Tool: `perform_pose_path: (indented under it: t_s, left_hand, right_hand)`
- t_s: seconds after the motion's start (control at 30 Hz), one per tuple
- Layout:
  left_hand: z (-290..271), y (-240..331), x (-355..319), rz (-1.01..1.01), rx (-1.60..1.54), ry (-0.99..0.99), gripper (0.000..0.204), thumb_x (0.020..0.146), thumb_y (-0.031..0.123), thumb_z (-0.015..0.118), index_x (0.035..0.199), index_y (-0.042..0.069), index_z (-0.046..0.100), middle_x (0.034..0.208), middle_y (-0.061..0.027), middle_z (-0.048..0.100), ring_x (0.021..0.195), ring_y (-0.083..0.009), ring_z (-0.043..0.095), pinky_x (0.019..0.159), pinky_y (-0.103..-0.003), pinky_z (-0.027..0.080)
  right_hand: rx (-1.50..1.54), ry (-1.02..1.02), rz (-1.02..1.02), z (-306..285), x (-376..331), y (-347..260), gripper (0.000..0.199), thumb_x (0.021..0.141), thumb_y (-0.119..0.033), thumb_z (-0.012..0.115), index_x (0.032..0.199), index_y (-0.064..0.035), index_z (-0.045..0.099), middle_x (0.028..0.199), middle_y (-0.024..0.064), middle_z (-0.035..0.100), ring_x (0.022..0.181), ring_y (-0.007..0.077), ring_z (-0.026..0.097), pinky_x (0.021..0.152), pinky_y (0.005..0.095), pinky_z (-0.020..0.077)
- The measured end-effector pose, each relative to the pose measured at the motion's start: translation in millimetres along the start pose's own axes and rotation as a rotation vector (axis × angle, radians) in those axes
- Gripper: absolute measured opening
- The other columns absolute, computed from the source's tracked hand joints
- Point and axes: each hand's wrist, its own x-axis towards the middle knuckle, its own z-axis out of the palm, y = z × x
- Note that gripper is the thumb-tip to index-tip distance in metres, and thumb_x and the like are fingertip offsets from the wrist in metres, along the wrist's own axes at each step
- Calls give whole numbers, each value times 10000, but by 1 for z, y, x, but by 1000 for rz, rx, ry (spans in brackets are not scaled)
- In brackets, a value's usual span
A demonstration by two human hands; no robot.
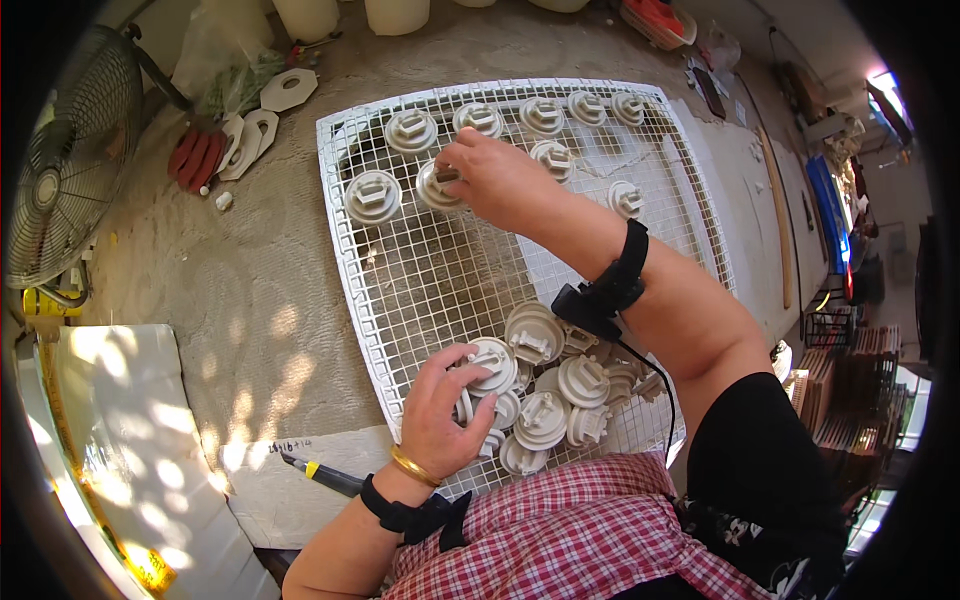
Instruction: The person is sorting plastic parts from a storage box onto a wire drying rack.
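A white wire-grid rack [400, 300] lies before me, with round white plastic parts on it, each with a raised block in its middle. My right hand [505, 185] reaches across to the far left part of the rack. Its fingers pinch the raised middle of a round white part [434, 190], which sits on the grid beside another round part [373, 198]. My left hand [437, 410] is at the near pile, fingers and thumb curled at the edge of a round white part [492, 366]. More such parts [541, 420] lie heaped and overlapping to its right.
Several round parts [542, 117] stand spaced along the rack's far side. At left are a fan [65, 160], red pieces [197, 160] and white plates with holes [257, 140]. A black and yellow pen-like tool [325, 475] lies near left, beside a white foam box [125, 400].
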Motion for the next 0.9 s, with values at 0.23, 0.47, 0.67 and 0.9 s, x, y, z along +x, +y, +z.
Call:
perform_pose_path:
  t_s: [0.23,0.47,0.67,0.9]
  left_hand:
    - [0,-1,0,18,18,-30,330,749,22,711,1048,57,575,1203,-177,561,1049,-319,588,886,-377,487]
    - [-3,0,-2,21,14,-30,328,749,15,711,1046,49,576,1204,-179,558,1060,-324,588,885,-375,485]
    - [-1,-1,0,25,21,-34,332,751,9,707,1052,49,572,1201,-177,555,1060,-324,586,888,-372,481]
    - [0,0,-1,16,22,-30,330,754,4,696,1055,58,571,1202,-178,551,1072,-325,577,902,-381,474]
  right_hand:
    - [-53,-65,95,4,4,-8,281,874,-152,638,1126,-38,586,1089,142,562,992,338,600,845,419,493]
    - [-37,140,239,-53,-24,31,325,852,-167,652,1153,-55,603,1118,171,583,1023,366,597,893,453,480]
    - [-26,-22,297,-58,-58,79,338,822,-116,663,1154,-77,612,1129,176,573,1051,357,586,898,436,476]
    - [-49,96,272,-43,-58,80,306,836,-101,660,1132,-54,603,1089,147,576,1003,326,590,874,402,484]
